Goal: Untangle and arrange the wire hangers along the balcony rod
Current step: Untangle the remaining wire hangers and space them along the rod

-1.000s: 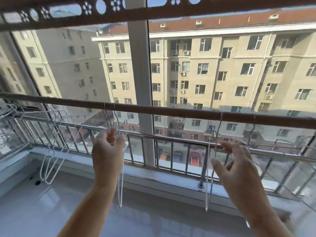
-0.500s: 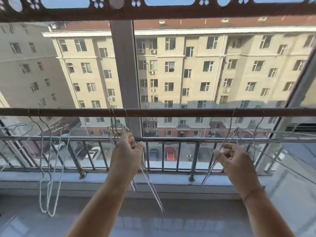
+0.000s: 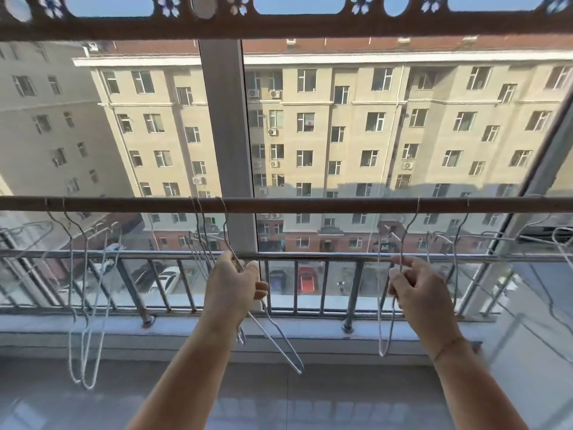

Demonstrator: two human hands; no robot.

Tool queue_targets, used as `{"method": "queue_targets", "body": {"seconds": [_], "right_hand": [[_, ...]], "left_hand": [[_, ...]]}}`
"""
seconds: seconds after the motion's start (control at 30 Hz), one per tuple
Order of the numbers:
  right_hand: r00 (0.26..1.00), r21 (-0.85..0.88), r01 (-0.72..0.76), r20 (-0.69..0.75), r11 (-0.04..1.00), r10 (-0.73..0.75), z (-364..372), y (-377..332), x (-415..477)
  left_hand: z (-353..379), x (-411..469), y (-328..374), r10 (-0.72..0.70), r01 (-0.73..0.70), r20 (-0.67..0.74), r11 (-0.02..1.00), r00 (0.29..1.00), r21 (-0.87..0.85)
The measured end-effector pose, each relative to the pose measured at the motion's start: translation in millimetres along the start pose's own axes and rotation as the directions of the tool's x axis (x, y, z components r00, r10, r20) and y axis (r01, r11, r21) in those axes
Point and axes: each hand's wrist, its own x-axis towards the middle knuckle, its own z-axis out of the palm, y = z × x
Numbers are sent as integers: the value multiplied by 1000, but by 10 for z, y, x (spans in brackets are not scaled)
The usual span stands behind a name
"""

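Wire hangers (image 3: 300, 370) hang by their hooks all along the balcony rod (image 3: 325, 205), and they need spacing out rather than re-hanging. Your left hand (image 3: 234, 283) has its fingers curled round the wires of the middle bunch (image 3: 195, 218), whose hooks crowd together just left of the rod's midpoint. One splayed hanger (image 3: 279, 336) juts down and to the right from under your palm. Your right hand (image 3: 415, 288) pinches the thin neck of a single hanger (image 3: 402, 246) between thumb and fingertips, and its hook sits alone on the rod right of the middle. Work one hanger at a time. Steady the bunch with your left hand, turn the splayed hanger until it lies flat against the others, then slide its hook sideways into the bare stretch of rod between your hands. Lift each hook only just off the rod if it catches, since a hard pull will probably drag its neighbours with it. Set the single hanger square to the rod before you let go. I judge the left pair (image 3: 86, 268) near the rod's left end already separate enough. The right-end tangle (image 3: 465, 217), overlapping above the railing (image 3: 310, 256), looks like the knottier job to come.
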Motion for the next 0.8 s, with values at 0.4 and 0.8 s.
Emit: {"method": "queue_targets", "body": {"seconds": [0.4,0.8], "right_hand": [[994,5,23,105,1000,-24,-45,-61,28],[991,4,7,135,1000,-7,-196,-64,-3]], "left_hand": [[362,-73,14,23,-19,31,992,999,-126],[875,-237,195,-62,183,312,908,948,-376]]}}
